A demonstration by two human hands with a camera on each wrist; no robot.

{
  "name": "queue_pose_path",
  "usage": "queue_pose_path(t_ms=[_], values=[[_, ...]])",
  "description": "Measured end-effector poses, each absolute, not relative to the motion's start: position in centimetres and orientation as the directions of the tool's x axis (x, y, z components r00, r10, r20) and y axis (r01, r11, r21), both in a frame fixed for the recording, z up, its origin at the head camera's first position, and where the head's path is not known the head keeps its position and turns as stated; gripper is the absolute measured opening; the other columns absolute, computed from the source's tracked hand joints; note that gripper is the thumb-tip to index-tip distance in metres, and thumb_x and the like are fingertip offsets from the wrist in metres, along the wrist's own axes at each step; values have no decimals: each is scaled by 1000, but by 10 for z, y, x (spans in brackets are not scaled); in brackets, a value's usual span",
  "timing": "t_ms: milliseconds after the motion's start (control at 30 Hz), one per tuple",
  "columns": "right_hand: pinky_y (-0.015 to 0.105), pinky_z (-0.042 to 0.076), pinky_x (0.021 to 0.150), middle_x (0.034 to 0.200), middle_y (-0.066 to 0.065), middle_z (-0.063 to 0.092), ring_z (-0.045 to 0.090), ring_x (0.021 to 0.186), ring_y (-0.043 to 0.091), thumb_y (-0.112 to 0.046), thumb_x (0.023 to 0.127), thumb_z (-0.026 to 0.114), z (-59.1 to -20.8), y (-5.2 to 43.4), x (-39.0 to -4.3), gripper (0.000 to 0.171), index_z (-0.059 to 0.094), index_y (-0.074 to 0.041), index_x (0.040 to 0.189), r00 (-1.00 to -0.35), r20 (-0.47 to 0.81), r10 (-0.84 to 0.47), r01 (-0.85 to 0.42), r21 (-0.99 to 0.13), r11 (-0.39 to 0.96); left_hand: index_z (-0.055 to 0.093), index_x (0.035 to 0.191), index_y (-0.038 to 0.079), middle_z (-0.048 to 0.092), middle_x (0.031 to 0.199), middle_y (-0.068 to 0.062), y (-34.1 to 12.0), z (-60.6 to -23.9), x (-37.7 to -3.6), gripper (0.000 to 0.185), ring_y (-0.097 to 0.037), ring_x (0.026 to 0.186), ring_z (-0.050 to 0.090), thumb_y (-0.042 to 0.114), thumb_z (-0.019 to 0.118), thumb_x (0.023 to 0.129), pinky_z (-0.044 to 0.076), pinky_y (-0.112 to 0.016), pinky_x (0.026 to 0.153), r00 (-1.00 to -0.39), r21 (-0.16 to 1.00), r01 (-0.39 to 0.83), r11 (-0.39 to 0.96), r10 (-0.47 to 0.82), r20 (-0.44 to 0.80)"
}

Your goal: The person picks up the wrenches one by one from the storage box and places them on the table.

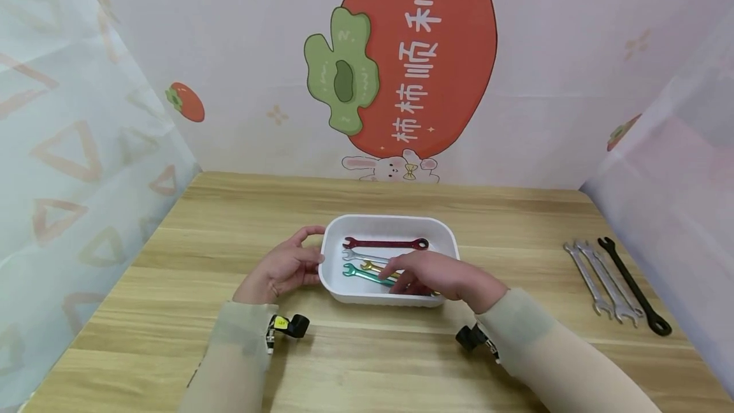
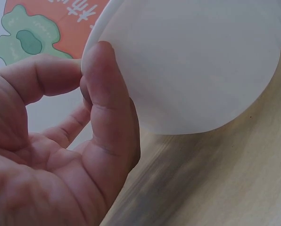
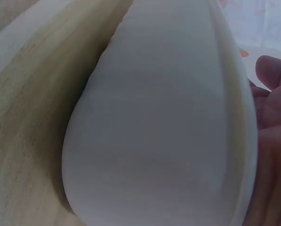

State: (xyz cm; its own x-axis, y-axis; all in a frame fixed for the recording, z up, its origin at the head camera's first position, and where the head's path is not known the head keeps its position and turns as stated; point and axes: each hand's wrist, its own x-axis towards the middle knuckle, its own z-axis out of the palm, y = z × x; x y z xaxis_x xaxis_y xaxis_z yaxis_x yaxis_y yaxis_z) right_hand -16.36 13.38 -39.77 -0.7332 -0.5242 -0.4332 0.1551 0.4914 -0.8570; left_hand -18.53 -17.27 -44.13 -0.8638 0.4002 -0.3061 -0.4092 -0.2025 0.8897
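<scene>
At the middle of the head view a white tray sits on the wooden table, with 4 wrenches lying lengthwise in it: a dark red wrench nearest the far wall, then a silver wrench, a gold wrench and a green wrench. The left hand rests against the tray's left end, thumb and fingers curved about the rim, which looks like a brace to keep the light tray from sliding; the left wrist view shows the thumb pressed on the white edge. The right hand reaches over the near rim into the tray, fingers bent down over the green and gold wrenches, touching them; whether it has pinched 1 I cannot tell. At the right of the frame 2 silver wrenches and a black wrench lie side by side, well apart from the tray.
</scene>
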Motion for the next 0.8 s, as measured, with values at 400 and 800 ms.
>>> queue_pose_path(t_ms=[400,800], values=[[39,51,79,101,11,70,63,93,28,-8,89,63,-407,135,-179,33,66,0,122,-808,-275,-521,11,-891,454,33,146,12,59,111,-25,-174,-442,-187,66,-24,75,63,-11,55,88,56,-36,66,-861,889,-414,-196,400,-313],[40,49,89,106,0,70,62,100,19,-6,89,66,-423,126,-190,36,65,-10,124,-810,-282,-515,-64,-829,556,33,145,13,56,116,-25,-177,-441,-192,66,-24,75,62,-10,55,88,57,-36,66,-857,888,-417,-193,411,-312]])
